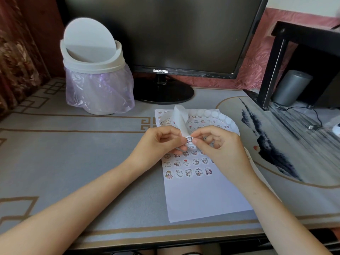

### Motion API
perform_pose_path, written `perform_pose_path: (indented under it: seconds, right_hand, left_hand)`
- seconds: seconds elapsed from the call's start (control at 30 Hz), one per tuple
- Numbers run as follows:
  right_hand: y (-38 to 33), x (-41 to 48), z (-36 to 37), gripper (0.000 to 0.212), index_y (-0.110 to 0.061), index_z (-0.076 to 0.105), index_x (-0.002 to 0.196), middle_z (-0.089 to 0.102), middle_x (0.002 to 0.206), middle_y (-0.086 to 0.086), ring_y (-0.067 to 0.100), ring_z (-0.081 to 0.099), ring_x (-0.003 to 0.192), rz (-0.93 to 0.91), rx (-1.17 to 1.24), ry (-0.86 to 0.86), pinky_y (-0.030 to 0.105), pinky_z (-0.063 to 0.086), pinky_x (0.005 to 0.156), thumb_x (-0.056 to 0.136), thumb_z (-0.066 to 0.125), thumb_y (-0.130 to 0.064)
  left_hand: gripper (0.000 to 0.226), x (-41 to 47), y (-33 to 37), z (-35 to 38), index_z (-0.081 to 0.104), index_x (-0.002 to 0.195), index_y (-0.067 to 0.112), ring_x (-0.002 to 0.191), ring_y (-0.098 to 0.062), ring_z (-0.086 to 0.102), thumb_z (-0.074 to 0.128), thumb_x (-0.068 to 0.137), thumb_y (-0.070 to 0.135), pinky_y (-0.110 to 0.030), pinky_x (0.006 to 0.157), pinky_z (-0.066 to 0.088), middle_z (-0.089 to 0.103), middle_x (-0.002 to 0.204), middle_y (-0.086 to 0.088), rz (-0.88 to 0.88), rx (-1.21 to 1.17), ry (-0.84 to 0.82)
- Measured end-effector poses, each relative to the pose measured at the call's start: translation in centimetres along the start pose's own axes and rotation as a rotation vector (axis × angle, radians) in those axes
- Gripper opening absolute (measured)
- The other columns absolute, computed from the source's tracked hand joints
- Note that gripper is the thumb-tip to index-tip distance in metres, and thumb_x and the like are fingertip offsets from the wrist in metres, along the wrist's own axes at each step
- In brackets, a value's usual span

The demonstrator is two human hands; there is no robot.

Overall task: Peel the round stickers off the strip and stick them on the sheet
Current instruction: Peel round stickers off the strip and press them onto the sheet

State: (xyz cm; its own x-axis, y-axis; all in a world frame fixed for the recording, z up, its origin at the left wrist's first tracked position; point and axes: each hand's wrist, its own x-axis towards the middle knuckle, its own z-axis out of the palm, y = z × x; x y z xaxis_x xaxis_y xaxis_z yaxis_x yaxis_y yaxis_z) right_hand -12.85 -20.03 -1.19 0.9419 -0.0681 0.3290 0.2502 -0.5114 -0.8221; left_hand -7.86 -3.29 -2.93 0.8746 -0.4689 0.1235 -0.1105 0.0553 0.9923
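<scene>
A white paper sheet (206, 196) lies on the desk in front of me, its upper part covered with rows of round cartoon stickers (188, 172). Above it I hold a white backing strip (181, 118) that curls up and away toward the monitor. My left hand (161, 142) pinches the strip near its lower end. My right hand (219, 144) has thumb and forefinger closed on a round sticker (189, 139) at the strip's edge. Whether the sticker is free of the strip is hidden by my fingers.
A white swing-lid bin (95, 70) with a purple liner stands at the back left. A black monitor (165, 34) on its stand is behind the sheet. A black shelf (276, 67), a grey cylinder (290, 87) and cables (312, 118) are at the right.
</scene>
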Motion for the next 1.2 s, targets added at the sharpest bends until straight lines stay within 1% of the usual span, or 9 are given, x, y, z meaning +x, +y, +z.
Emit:
perform_pose_path:
  seconds: [0.17,0.27,0.47,0.6,0.73,0.83,1.03,1.13,1.2]
  right_hand:
    - [0.0,0.0,-0.1,0.016,-0.024,0.069,0.081,0.064,0.069,-0.013,0.004,0.056,0.061,0.006,0.000,-0.012,0.010,0.040,0.058,0.080,0.071,-0.008]
    - [-0.1,0.1,0.0,0.016,-0.023,0.066,0.079,0.063,0.070,-0.010,0.002,0.051,0.060,0.011,-0.018,-0.034,0.008,0.036,0.055,0.081,0.070,-0.007]
    - [0.1,0.0,0.0,0.018,-0.026,0.065,0.078,0.064,0.073,-0.012,0.003,0.052,0.062,0.023,-0.022,-0.032,0.010,0.037,0.056,0.081,0.070,-0.010]
    - [0.1,0.0,-0.1,0.015,-0.026,0.065,0.078,0.065,0.072,-0.003,0.002,0.050,0.059,0.022,-0.037,-0.040,0.010,0.035,0.054,0.080,0.071,-0.012]
    - [0.0,0.0,-0.1,0.013,-0.022,0.065,0.078,0.060,0.069,-0.016,0.001,0.049,0.057,0.009,-0.047,-0.037,0.008,0.035,0.055,0.080,0.071,-0.011]
    - [-0.1,-0.1,-0.2,0.011,-0.019,0.065,0.079,0.057,0.073,-0.021,0.000,0.049,0.059,-0.039,-0.107,-0.026,0.008,0.034,0.058,0.080,0.071,-0.009]
    - [-0.2,-0.5,-0.3,0.009,-0.026,0.064,0.078,0.054,0.091,-0.014,0.014,0.050,0.079,-0.130,-0.217,-0.025,0.016,0.037,0.068,0.081,0.071,-0.020]
    - [-0.9,-1.0,-0.7,0.010,-0.026,0.064,0.077,0.053,0.089,-0.015,0.012,0.048,0.076,-0.126,-0.164,-0.026,0.012,0.033,0.066,0.080,0.072,-0.019]
    - [-1.2,-1.3,-1.2,0.012,-0.022,0.064,0.076,0.057,0.081,-0.017,0.006,0.051,0.066,-0.066,-0.110,-0.028,0.010,0.032,0.059,0.080,0.072,-0.014]
  left_hand:
    - [0.009,0.0,0.0,0.0,0.065,0.088,-0.007,0.073,-0.016,0.070,0.064,0.083,0.001,-0.020,0.073,0.055,0.072,0.078,-0.013,-0.002,0.007,0.002]
    - [0.004,-0.1,0.1,0.1,0.068,0.085,0.002,0.072,-0.014,0.070,0.065,0.083,0.001,-0.019,0.071,0.055,0.072,0.075,-0.009,-0.011,-0.009,-0.006]
    - [0.003,-0.2,0.3,0.1,0.068,0.083,0.005,0.077,-0.019,0.071,0.065,0.082,0.006,-0.022,0.074,0.057,0.073,0.080,-0.015,-0.040,-0.052,0.005]
    - [0.005,-0.2,0.3,0.2,0.068,0.084,0.004,0.078,-0.019,0.072,0.064,0.084,0.006,-0.022,0.073,0.057,0.073,0.080,-0.014,-0.039,-0.051,-0.003]
    - [0.007,-0.2,0.4,0.2,0.067,0.085,0.002,0.078,-0.019,0.072,0.063,0.085,0.006,-0.022,0.072,0.057,0.073,0.081,-0.014,-0.044,-0.050,-0.008]
    - [0.007,-0.2,0.5,0.2,0.066,0.085,0.002,0.074,-0.017,0.072,0.062,0.086,0.006,-0.020,0.068,0.056,0.074,0.077,-0.011,-0.062,-0.082,-0.003]
    - [0.007,-0.2,0.6,0.1,0.064,0.086,0.000,0.072,-0.017,0.071,0.060,0.087,0.006,-0.020,0.064,0.056,0.073,0.077,-0.013,-0.109,-0.124,0.014]
    - [0.008,-0.1,0.6,0.1,0.062,0.086,-0.001,0.072,-0.018,0.071,0.059,0.089,0.006,-0.021,0.064,0.057,0.072,0.079,-0.018,-0.114,-0.110,0.033]
    - [0.008,-0.1,0.5,0.1,0.060,0.086,0.000,0.069,-0.017,0.071,0.058,0.089,0.006,-0.021,0.063,0.057,0.071,0.079,-0.019,-0.115,-0.104,0.042]
